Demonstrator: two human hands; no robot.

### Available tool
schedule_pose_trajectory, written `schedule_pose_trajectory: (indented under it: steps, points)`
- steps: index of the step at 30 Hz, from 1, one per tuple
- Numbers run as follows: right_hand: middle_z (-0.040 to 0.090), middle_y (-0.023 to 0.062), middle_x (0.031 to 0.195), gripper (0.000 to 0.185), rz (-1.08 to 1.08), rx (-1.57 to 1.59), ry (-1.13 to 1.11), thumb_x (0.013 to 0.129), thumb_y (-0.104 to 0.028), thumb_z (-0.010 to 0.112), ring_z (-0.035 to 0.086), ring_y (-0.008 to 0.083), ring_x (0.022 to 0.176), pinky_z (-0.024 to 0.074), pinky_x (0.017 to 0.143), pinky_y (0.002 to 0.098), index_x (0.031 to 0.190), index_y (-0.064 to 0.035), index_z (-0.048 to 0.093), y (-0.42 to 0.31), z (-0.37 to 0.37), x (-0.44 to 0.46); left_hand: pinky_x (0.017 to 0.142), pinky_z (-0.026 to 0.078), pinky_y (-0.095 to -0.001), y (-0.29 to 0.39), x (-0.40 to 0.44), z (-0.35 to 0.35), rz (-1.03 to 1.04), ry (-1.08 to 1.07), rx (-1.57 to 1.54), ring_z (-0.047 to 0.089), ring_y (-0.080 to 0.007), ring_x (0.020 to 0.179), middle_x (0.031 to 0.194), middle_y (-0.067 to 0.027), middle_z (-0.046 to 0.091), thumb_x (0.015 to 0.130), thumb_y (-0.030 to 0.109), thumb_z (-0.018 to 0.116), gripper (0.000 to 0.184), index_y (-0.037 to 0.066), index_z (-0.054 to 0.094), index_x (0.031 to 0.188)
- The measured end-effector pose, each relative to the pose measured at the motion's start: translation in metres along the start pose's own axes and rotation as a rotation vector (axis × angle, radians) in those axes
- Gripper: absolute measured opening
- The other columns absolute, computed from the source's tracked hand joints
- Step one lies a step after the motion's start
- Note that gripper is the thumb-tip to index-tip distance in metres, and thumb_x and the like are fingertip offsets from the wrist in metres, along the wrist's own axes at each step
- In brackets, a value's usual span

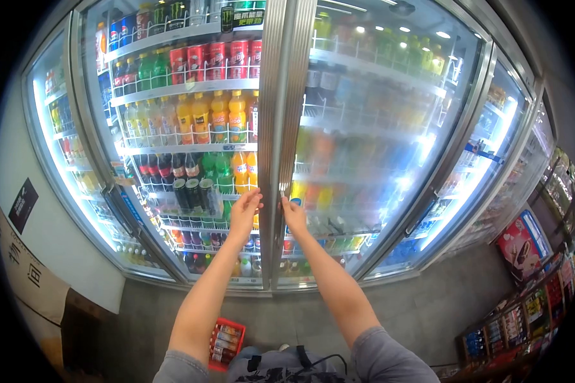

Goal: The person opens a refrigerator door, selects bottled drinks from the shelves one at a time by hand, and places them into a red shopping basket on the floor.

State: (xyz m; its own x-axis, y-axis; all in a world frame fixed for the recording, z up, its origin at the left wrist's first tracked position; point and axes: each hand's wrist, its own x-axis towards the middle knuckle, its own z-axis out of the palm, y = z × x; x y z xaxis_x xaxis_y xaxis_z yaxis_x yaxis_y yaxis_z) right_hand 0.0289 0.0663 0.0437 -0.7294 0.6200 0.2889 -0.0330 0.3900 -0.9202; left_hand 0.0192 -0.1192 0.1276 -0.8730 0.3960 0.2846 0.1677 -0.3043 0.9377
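Observation:
My left hand (244, 210) is raised to the metal strip at the middle of the glass-fronted drinks cooler, with its fingers curled at the left door frame (269, 127). Close beside it, my right hand (293, 216) closes on the edge of the right door frame (289, 121). A small blue and yellow round patch (296, 201) shows by the right fingers; its kind is unclear. Left of my hands, the shelves hold orange drink bottles (237, 113), red cans (239, 59) and several black-sided cans (193, 195). Behind the right door, fog blurs the bottles.
On the floor by my legs, a red basket (243, 329) holds several bottles or packs. Cardboard boxes (29, 281) stand at the left. A low rack of packaged goods (514, 322) runs along the lower right, near a pink freezer panel (519, 249).

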Motion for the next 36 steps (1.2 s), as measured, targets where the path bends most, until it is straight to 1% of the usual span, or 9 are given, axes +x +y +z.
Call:
schedule_pose_trajectory:
  steps: [8,13,18,20,22,24,28,33,36]
  points:
    - [0.064,0.0189,0.069,0.053,-0.026,-0.017,0.08,0.097,-0.051,0.05,0.065,0.0331,0.07,0.0471,0.067,0.0423,0.087,-0.0035,0.072,0.032,0.015,0.009,0.085,0.046,-0.0267,0.011,-0.013,-0.035,-0.013,-0.047,0.064,0.063,-0.0122,0.096,0.117,-0.0053,0.066,0.101,0.024,0.054,0.036,0.006,0.057,0.132]
    - [0.071,0.0081,0.073,0.05,0.044,0.276,0.044,0.1,-0.043,0.053,0.069,0.0162,0.074,0.05,0.068,0.0327,0.088,0.0017,0.073,0.032,-0.009,-0.045,0.088,0.047,-0.0275,-0.006,0.0,-0.03,-0.026,-0.125,0.055,0.061,-0.0131,0.105,0.122,-0.0056,0.064,0.101,0.026,0.054,0.037,0.005,0.058,0.132]
    - [0.072,0.0073,0.074,0.045,0.104,0.193,0.116,0.1,-0.036,0.055,0.066,0.0129,0.068,0.0501,0.065,0.03,0.085,0.0035,0.072,-0.038,-0.074,-0.128,0.096,0.045,-0.0278,0.0,0.012,0.032,0.018,-0.153,-0.049,0.061,-0.0151,0.106,0.115,-0.007,0.067,0.101,0.03,0.055,0.04,0.0,0.06,0.128]
    - [0.072,0.0104,0.083,0.036,0.013,-0.206,0.29,0.102,-0.027,0.053,0.068,0.0152,0.075,0.0544,0.072,0.028,0.098,0.0032,0.071,-0.083,-0.104,-0.152,0.083,0.048,-0.0284,-0.002,0.018,0.056,0.095,-0.269,-0.09,0.064,-0.0146,0.09,0.097,-0.0059,0.07,0.102,0.035,0.048,0.041,0.0,0.067,0.112]
    - [0.072,0.0101,0.082,0.031,-0.042,-0.226,0.433,0.102,-0.023,0.052,0.066,0.014,0.072,0.0529,0.068,0.0269,0.097,0.0,0.072,-0.138,-0.125,-0.175,0.074,0.047,-0.0283,0.013,0.011,0.075,-0.014,-0.491,-0.22,0.062,-0.0146,0.078,0.083,-0.0051,0.067,0.102,0.03,0.045,0.038,0.0,0.068,0.098]
    - [0.072,0.01,0.085,0.032,-0.395,-0.084,0.489,0.102,-0.022,0.051,0.067,0.0142,0.075,0.0534,0.07,0.0271,0.097,0.002,0.071,-0.177,-0.134,-0.19,0.065,0.045,-0.0289,0.032,-0.003,0.082,-0.049,-0.693,-0.252,0.059,-0.0134,0.068,0.078,-0.0052,0.065,0.099,0.024,0.045,0.034,0.0,0.067,0.09]
    - [0.072,0.0103,0.091,0.034,-0.548,0.028,0.387,0.103,-0.022,0.049,0.069,0.0151,0.083,0.0537,0.078,0.0268,0.102,0.0046,0.07,-0.262,-0.116,-0.205,0.084,0.05,-0.0283,0.04,-0.033,0.102,-0.04,-0.819,-0.196,0.062,-0.0113,0.092,0.098,-0.0034,0.069,0.098,0.022,0.053,0.028,0.003,0.071,0.106]
    - [0.068,0.012,0.114,0.037,-0.346,0.263,0.384,0.104,-0.026,0.047,0.066,0.0194,0.103,0.0533,0.085,0.0283,0.121,0.0031,0.063,-0.269,-0.109,-0.141,0.094,0.047,-0.0315,0.018,-0.07,0.136,0.026,-1.147,-0.077,0.058,-0.0163,0.107,0.114,-0.007,0.063,0.097,0.023,0.059,0.034,0.001,0.062,0.122]
    - [0.065,0.0129,0.121,0.041,-0.344,0.274,0.411,0.104,-0.029,0.048,0.065,0.0212,0.106,0.0544,0.084,0.0297,0.126,0.0039,0.059,-0.272,-0.124,-0.109,0.098,0.046,-0.0324,0.091,-0.12,0.142,-0.155,-1.345,-0.091,0.06,-0.0195,0.111,0.124,-0.011,0.064,0.096,0.022,0.063,0.04,0.002,0.06,0.131]
